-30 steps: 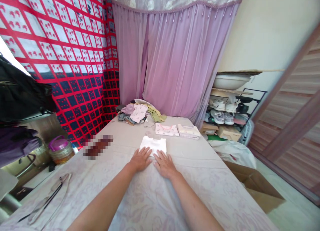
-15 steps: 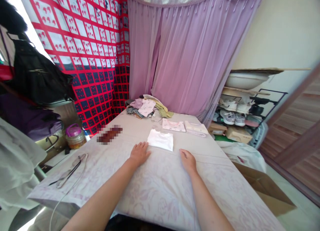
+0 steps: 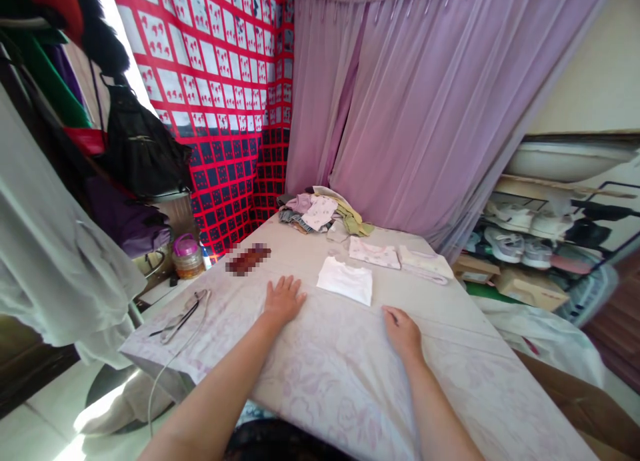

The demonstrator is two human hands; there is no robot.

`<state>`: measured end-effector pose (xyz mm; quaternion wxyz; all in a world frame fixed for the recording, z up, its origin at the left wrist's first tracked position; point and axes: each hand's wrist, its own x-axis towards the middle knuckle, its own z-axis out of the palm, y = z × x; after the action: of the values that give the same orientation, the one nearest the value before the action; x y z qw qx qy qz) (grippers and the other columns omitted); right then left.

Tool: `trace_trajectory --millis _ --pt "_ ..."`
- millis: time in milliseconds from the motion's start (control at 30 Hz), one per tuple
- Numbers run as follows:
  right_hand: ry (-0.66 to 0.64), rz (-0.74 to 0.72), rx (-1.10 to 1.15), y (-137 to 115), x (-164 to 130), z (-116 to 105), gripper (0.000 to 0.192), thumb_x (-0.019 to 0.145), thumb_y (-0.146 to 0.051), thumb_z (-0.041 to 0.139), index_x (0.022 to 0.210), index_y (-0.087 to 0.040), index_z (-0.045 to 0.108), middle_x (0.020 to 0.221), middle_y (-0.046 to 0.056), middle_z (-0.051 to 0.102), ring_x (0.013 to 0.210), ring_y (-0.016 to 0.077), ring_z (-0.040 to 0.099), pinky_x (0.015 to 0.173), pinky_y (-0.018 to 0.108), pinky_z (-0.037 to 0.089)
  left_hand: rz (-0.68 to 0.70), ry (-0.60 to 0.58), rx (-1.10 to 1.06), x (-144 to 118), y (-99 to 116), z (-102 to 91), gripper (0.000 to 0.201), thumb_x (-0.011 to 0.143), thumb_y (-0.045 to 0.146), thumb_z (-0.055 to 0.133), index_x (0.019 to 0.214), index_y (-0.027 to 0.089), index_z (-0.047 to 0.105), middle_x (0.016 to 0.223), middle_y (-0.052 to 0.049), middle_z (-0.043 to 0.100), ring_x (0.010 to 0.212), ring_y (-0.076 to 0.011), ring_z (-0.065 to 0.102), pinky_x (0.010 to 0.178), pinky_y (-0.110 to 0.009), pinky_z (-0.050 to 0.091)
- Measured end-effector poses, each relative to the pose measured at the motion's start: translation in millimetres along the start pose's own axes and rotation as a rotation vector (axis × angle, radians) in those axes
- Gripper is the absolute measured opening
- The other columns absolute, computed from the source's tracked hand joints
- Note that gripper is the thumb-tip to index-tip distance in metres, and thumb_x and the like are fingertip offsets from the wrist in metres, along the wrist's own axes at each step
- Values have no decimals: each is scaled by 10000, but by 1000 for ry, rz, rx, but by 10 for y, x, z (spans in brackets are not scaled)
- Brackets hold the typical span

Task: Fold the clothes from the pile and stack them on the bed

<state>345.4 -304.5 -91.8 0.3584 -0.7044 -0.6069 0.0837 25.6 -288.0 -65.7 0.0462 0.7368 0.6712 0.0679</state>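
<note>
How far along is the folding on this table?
Done: three folded pieces lie flat, the white folded top nearest the hands, with the pink-print folded piece and cream folded piece beyond it. In hand: nothing; the left hand and right hand rest open on the tablecloth, either side of the white top. Left: the unfolded clothes pile at the far end.

We saw a white folded shirt point(image 3: 345, 280) on the desk point(image 3: 320, 374), its cloth pale lilac with a floral print.
</note>
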Motion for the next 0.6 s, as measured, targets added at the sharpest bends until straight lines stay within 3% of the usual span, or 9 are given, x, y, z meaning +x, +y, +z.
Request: trace_trajectory --millis 367,533,600 --pt "-11 47 96 59 -11 26 451 719 -449 386 895 -204 720 1014 86 716 969 246 643 892 349 481 -17 24 9 -38 6 7 553 916 491 282 1404 255 389 1505 -78 333 1386 -288 256 1087 -582 172" --pt "3 171 263 117 274 40 540 671 -547 403 931 -189 713 1005 94 722 956 269 658 875 380 501 -3 54 72 155 50 -268 468 891 493 338 1151 231 625 1216 -129 605 1145 -295 527 1001 -517 325" --pt "9 172 343 82 462 22 573 646 -571 415 931 -170 710 1018 105 718 983 279 651 900 387 494 11 36 92 289 67 -383 471 898 472 321 1031 196 679 1086 -142 652 1057 -289 579 949 -473 383"
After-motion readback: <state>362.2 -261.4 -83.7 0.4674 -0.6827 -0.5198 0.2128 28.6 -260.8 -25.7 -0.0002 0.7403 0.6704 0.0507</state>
